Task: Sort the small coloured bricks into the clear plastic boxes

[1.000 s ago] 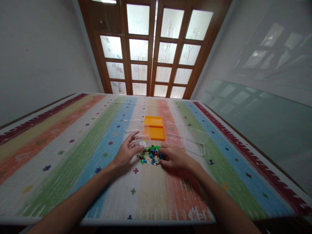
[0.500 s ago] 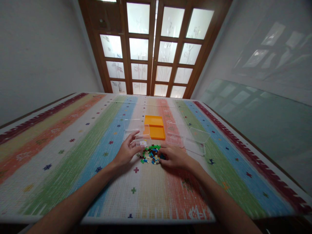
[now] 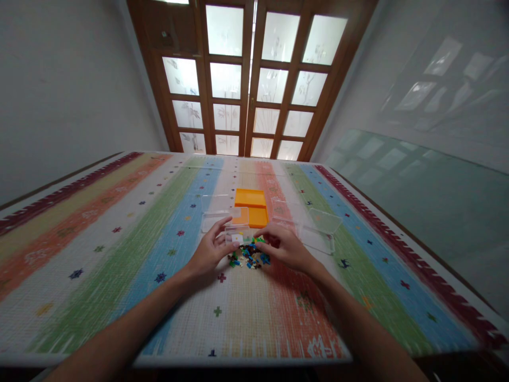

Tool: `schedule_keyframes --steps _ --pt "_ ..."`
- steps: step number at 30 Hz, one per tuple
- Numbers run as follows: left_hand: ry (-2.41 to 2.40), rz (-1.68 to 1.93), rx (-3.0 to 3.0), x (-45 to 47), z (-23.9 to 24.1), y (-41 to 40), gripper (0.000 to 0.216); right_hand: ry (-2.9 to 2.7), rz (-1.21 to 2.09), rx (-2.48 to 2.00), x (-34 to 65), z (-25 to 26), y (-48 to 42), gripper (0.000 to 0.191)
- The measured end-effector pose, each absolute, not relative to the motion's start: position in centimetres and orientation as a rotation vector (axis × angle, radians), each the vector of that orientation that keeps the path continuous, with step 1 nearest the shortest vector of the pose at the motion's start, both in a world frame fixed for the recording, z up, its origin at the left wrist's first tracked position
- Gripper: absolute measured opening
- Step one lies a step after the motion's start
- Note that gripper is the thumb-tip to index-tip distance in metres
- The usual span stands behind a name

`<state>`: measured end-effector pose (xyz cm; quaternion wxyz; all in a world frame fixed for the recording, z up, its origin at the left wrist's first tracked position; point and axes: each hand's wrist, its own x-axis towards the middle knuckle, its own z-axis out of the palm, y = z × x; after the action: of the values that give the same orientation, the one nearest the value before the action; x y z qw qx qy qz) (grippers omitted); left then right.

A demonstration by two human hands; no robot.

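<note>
My left hand (image 3: pixel 209 248) is closed on the near edge of a small clear plastic box (image 3: pixel 243 233), its hinged lid raised on the far side. A white piece and a few yellow bits show inside the box. Just right of the box is my right hand (image 3: pixel 284 246), its thumb and forefinger bent toward each other at the opening; whatever is between them is too small to make out. Under and in front of both hands lies a pile of tiny building bricks (image 3: pixel 249 258) in green, blue, brown and cream.
Behind the box lies an opened orange case (image 3: pixel 250 197). One clear box (image 3: pixel 214 204) stands open to the left, and more clear open boxes (image 3: pixel 320 236) are on the right. A striped cloth (image 3: pixel 151 297) covers the table; wooden glass-paned doors (image 3: pixel 249 79) stand beyond.
My right hand has moved up from the brick pile to the clear box. The box in my left hand has shifted slightly to the right.
</note>
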<state>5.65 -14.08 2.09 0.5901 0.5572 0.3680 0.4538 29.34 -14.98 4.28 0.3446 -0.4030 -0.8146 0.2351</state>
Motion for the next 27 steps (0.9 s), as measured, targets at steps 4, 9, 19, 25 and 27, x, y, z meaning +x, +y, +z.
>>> schedule_keyframes --steps 4,9,19,25,27 --pt "0.776 1.020 1.260 6.0 1.9 -14.4 0.076 -1.982 0.662 -1.070 28.8 4.1 -15.0 0.020" --pt "0.750 0.996 1.252 6.3 1.5 -14.6 0.076 -1.795 0.822 -1.088 28.1 3.8 -15.3 0.018" --pt "0.715 0.975 1.295 6.5 1.3 -14.7 0.076 -1.836 0.622 -1.055 27.6 2.6 -15.0 0.019" --pt "0.682 0.967 1.310 6.5 1.1 -14.7 0.073 -1.976 0.519 -0.925 27.2 2.9 -15.3 0.015" --pt "0.665 0.965 1.322 6.6 1.0 -14.7 0.073 -1.998 0.457 -0.917 27.1 2.7 -15.3 0.016"
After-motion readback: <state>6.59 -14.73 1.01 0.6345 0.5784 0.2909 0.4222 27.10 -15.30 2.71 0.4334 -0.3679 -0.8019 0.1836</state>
